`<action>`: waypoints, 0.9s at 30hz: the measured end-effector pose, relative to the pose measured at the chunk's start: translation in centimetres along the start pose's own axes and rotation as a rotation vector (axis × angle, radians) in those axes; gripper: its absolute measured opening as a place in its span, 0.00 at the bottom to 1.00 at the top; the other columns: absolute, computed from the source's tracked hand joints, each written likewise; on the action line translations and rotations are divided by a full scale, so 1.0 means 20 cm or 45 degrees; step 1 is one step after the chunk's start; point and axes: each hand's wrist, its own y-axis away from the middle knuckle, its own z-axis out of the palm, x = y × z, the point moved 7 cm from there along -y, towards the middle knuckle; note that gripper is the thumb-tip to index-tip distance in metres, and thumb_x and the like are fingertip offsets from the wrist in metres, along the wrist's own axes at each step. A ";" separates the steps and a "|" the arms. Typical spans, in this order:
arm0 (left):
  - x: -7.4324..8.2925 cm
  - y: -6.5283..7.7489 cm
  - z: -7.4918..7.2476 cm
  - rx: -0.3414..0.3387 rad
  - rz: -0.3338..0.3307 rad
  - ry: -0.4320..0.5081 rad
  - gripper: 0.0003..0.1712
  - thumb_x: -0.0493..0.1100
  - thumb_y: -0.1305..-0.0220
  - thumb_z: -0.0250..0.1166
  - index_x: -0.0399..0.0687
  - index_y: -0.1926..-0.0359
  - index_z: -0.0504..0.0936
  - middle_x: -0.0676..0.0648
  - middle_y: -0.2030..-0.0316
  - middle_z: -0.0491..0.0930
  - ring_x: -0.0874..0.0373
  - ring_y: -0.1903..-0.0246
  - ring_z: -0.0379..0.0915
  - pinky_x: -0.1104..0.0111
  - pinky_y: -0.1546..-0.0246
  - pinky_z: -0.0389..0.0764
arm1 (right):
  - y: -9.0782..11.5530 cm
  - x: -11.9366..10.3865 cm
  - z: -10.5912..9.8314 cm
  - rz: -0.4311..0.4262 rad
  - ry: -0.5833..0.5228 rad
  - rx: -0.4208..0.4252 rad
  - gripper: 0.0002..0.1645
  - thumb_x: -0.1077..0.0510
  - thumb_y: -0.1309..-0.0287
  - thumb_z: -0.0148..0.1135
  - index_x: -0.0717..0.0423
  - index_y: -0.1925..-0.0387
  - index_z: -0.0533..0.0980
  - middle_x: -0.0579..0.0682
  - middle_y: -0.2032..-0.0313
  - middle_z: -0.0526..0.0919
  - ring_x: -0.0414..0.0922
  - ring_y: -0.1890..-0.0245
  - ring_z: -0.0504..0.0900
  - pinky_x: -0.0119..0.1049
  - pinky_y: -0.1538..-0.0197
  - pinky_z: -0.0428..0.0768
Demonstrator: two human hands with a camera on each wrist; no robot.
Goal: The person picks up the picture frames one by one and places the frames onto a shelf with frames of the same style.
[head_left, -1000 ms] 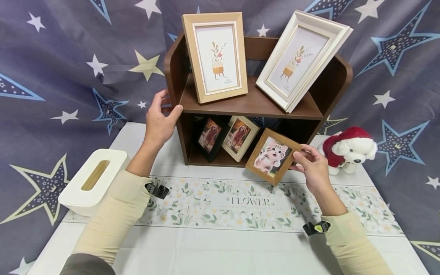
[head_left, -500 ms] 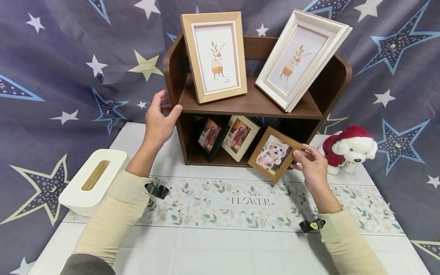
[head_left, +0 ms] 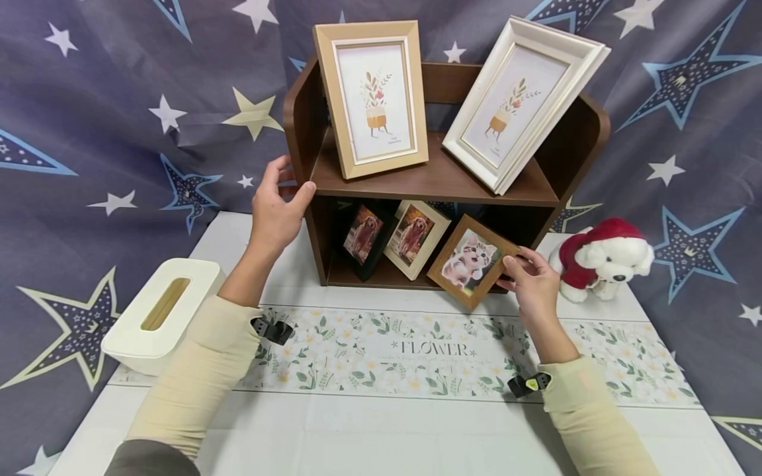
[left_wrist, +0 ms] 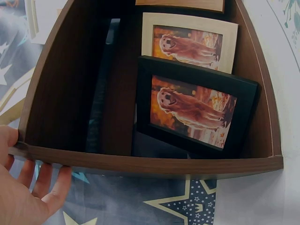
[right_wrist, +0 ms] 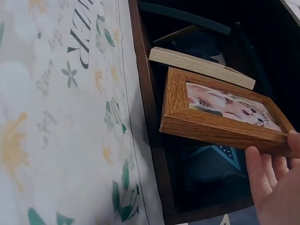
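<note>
My right hand [head_left: 538, 289] pinches the right edge of a brown wooden photo frame [head_left: 472, 263] with a kitten picture. The frame is tilted at the lower opening of a dark brown shelf [head_left: 428, 173]. In the right wrist view the kitten frame [right_wrist: 225, 110] lies beside the edge of a cream frame [right_wrist: 201, 68]. My left hand [head_left: 278, 210] grips the shelf's left side panel, thumb at the front edge and fingers outside. A black frame [left_wrist: 197, 110] and the cream frame [left_wrist: 229, 47], both with dog pictures, lean on the lower shelf.
On the upper level stand a tan frame [head_left: 419, 99] and a white frame [head_left: 473, 132]. A plush dog [head_left: 613, 261] in a red hat sits right of the shelf. At left is a white tissue box [head_left: 133, 320]. A flower-print runner [head_left: 381, 357] crosses the table.
My right hand has carried the kitten frame slightly left and upward, closer to the lower shelf opening and the cream frame. The left hand keeps its place on the side panel.
</note>
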 end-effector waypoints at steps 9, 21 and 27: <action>0.00 0.00 0.00 -0.005 -0.001 0.002 0.30 0.44 0.32 0.64 0.50 0.30 0.71 0.40 0.42 0.79 0.48 0.46 0.79 0.60 0.48 0.79 | -0.01 0.01 0.01 -0.022 -0.054 0.055 0.14 0.65 0.39 0.69 0.54 0.52 0.80 0.44 0.68 0.85 0.37 0.73 0.87 0.35 0.71 0.87; 0.00 0.00 0.00 0.007 0.004 0.000 0.30 0.44 0.32 0.64 0.50 0.31 0.71 0.40 0.44 0.80 0.48 0.47 0.79 0.62 0.48 0.78 | -0.01 0.02 0.03 -0.080 0.003 0.135 0.20 0.64 0.39 0.69 0.59 0.45 0.79 0.39 0.70 0.85 0.33 0.71 0.86 0.31 0.71 0.86; 0.00 0.00 0.00 0.004 0.003 -0.003 0.30 0.44 0.32 0.64 0.50 0.30 0.71 0.40 0.43 0.80 0.48 0.47 0.79 0.60 0.47 0.78 | -0.01 0.02 0.06 -0.104 0.034 0.160 0.24 0.63 0.38 0.69 0.62 0.40 0.78 0.38 0.70 0.85 0.32 0.71 0.86 0.30 0.71 0.85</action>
